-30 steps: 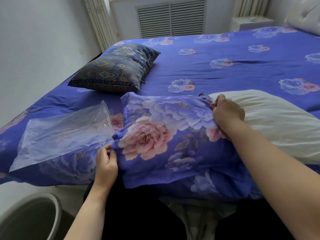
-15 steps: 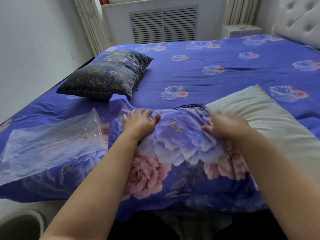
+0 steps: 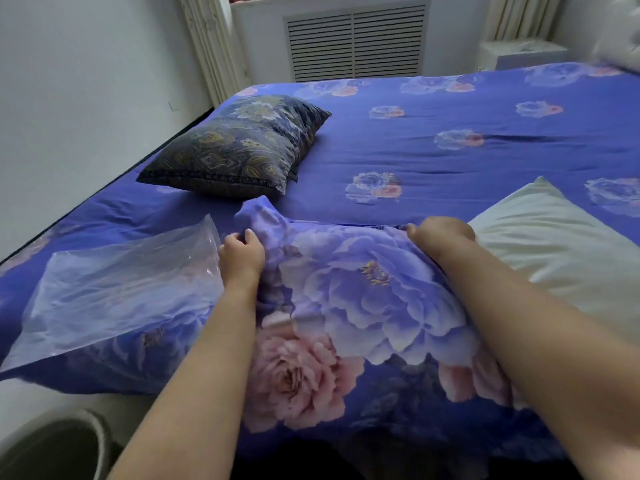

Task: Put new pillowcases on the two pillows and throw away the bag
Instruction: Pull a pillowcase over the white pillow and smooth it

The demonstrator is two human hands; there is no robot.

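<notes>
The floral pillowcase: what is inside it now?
The white pillow goes into the floral pillowcase at its right opening; its right part still sticks out. How far it reaches inside is covered by fabric. Both hands, left and right, grip the case.

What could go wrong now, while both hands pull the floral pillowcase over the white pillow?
The left hand grips the blue floral pillowcase right beside the clear plastic bag, so a tug might drag the bag off the bed edge. Most of the white pillow remains uncovered by the right hand; uneven pulling could bunch the fabric.
</notes>
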